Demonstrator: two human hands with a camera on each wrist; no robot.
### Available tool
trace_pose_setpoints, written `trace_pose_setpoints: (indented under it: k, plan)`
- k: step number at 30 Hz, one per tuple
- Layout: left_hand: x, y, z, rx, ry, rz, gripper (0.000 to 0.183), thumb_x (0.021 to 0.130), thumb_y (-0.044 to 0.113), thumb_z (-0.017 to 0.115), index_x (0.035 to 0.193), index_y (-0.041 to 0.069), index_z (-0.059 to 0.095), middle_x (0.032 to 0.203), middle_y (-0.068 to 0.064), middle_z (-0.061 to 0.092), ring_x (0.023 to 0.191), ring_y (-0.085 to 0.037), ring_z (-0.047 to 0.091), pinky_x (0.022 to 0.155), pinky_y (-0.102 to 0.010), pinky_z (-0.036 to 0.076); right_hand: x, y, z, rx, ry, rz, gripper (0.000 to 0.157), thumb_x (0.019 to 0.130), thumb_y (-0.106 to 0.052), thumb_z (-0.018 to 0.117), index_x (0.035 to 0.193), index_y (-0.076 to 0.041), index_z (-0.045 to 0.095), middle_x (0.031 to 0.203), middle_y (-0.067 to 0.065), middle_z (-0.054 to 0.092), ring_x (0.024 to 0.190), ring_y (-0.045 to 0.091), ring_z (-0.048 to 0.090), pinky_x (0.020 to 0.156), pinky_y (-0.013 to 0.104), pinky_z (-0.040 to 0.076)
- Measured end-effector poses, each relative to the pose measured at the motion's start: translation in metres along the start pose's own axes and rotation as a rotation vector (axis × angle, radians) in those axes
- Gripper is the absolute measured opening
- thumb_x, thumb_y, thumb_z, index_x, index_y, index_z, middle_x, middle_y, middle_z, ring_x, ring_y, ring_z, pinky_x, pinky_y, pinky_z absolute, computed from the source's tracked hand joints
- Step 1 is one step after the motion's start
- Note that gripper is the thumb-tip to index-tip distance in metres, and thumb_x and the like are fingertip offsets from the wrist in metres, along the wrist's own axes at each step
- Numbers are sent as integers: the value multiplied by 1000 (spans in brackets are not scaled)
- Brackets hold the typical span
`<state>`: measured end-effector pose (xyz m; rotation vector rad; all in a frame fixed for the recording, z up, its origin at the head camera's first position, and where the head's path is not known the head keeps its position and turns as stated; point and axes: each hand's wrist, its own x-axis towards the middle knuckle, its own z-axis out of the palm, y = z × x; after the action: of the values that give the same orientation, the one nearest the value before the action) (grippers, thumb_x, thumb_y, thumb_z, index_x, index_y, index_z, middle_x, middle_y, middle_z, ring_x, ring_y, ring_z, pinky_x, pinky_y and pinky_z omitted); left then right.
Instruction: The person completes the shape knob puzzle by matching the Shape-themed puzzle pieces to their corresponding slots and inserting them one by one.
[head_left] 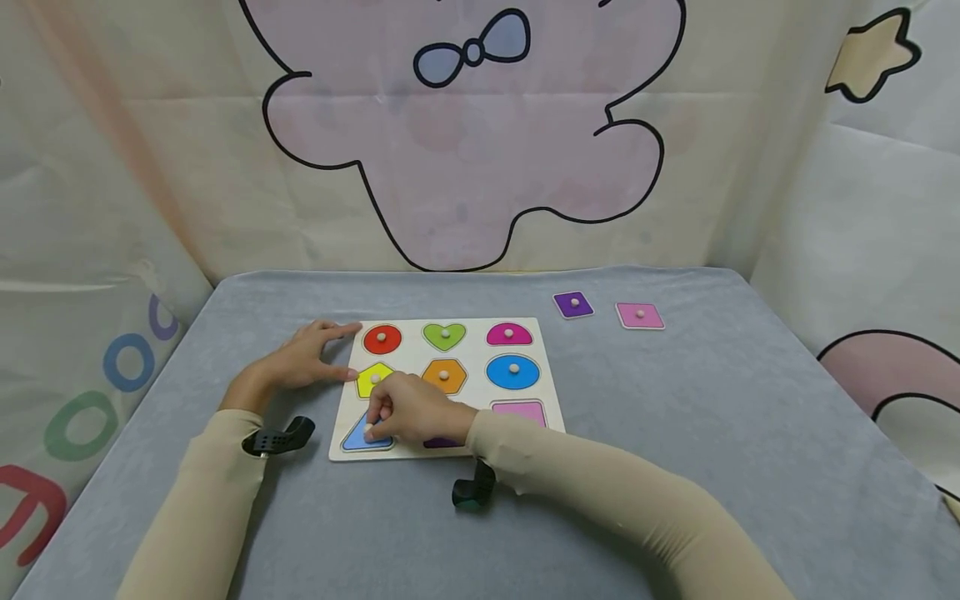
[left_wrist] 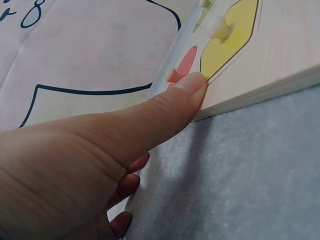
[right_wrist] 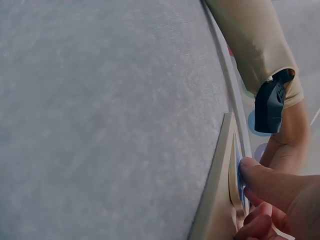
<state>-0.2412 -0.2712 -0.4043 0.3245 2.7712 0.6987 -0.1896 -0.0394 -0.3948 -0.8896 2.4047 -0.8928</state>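
A white wooden peg puzzle board (head_left: 472, 400) lies on the table. My right hand (head_left: 416, 408) reaches over its near left part and pinches the small knob of a blue triangle piece (head_left: 360, 439). In the right wrist view the thumb lies against the blue face of the triangle (right_wrist: 239, 172), and its pale wooden edge shows above the board. My left hand (head_left: 303, 358) spreads along the board's left edge, thumb (left_wrist: 182, 95) beside the yellow pentagon (left_wrist: 235, 37) and index finger at the far left corner. The right hand partly hides the board's near row.
A red circle (head_left: 382, 339), green heart (head_left: 444, 337), magenta half circle (head_left: 509, 334), orange hexagon (head_left: 445, 377) and blue oval (head_left: 513, 372) sit in the board. A knobless pink slot (head_left: 520, 410) shows near right. Beyond the board lie a purple rhombus (head_left: 572, 306) and a pink rectangle (head_left: 640, 316).
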Motion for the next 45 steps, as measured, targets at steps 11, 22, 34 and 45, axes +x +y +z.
trace_pose_setpoints:
  k: [11,22,34,45]
  plan:
    - [-1,3,-1,6,-6,-3,90,85,46,78,158,16,35,151,-27,35,136,-49,31,110,-74,31,0,1,3,3,4,19,14,86,-23,82,84,-18,70,70,-5,54,68,7,51,60,17,36]
    - [-3,0,3,8,-7,-3,91,84,48,78,158,15,36,153,-28,34,137,-50,30,108,-75,33,-5,5,4,73,-23,-16,12,93,-29,74,95,-18,77,68,-5,58,68,5,52,58,15,37]
    - [-2,2,1,-3,-10,-9,92,84,47,79,158,15,35,153,-28,33,137,-50,29,108,-75,33,-12,10,-5,163,3,-102,13,94,-27,73,95,-15,77,72,-6,61,72,5,53,58,16,40]
    - [-1,2,-1,4,-5,-19,93,83,50,79,158,17,35,154,-28,32,137,-49,29,108,-75,33,-28,16,-27,97,68,-120,15,94,-28,73,101,-16,78,77,-8,63,77,7,54,65,17,46]
